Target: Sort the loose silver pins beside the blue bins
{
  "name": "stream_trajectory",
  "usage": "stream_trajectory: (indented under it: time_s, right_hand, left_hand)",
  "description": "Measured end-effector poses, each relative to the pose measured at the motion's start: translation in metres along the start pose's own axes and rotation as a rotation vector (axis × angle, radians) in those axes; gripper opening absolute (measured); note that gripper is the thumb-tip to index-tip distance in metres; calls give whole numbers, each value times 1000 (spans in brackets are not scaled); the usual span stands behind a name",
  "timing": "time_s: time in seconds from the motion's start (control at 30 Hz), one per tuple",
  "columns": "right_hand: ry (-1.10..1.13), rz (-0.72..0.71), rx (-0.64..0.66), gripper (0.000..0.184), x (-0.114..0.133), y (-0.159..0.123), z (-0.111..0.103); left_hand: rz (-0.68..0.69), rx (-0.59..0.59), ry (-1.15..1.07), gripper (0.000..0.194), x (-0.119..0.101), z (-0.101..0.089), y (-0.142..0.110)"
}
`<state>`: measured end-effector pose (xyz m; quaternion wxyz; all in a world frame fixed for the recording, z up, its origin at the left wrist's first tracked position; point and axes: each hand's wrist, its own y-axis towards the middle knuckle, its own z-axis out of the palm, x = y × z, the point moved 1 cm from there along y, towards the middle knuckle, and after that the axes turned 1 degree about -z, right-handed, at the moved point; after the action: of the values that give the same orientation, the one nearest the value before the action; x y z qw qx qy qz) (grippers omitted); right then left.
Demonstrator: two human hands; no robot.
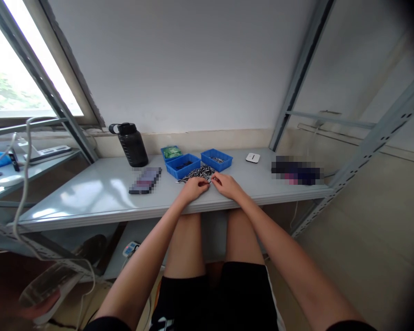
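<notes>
Over the front part of the table, my left hand (195, 188) is closed, fingertips pinched together; what lies between them is too small to make out. Facing it, my right hand (227, 185) pinches a small silvery metal piece (210, 181) at its fingertips. The two hands are close together, just in front of a pile of small black and silver metal pieces (200, 172) that look like screws. Behind the pile stand a blue bin with dark pieces (171, 171) and another blue bin with silvery pieces (226, 166).
A blue box with green contents (171, 152) stands behind the bins. On the left are a black water bottle (134, 146) and a blurred phone-like object (145, 180). To the right lie a white square device (253, 158) and a blurred dark item (296, 172). Metal shelf posts (301, 69) flank the table (100, 204).
</notes>
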<state>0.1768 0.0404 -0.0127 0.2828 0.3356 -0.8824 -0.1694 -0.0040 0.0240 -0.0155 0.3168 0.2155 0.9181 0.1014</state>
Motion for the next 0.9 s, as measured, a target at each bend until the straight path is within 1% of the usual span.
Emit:
stream_trajectory:
  time_s: [0.07, 0.2, 0.27, 0.47, 0.6, 0.67, 0.77, 0.9]
  right_hand:
    - [1, 3, 10, 15, 0, 0, 0]
    - [-6, 14, 53, 14, -3, 0, 1]
    - [-13, 13, 78, 13, -4, 0, 2]
    - [-50, -25, 123, 13, -2, 1, 3]
    - [-64, -52, 145, 13, 1, 1, 3]
    - [-66, -41, 145, 13, 0, 1, 3]
    - [-66, -11, 143, 12, -1, 3, 3]
    - [-77, 49, 142, 11, -5, 11, 1]
  left_hand:
    - [-8, -15, -3, 22, 1, 0, 0]
    - [-39, -82, -14, 24, 0, -1, -1]
    - [-31, -99, -29, 24, -2, -2, -1]
    - [49, -82, -91, 15, -10, -5, -2]
    - [59, -71, -111, 15, -11, -5, -2]
    - [39, -78, -102, 18, -9, -4, -1]
    - [-30, -122, -58, 26, -4, -3, -1]
    - [-112, -160, 13, 25, 2, -2, -1]
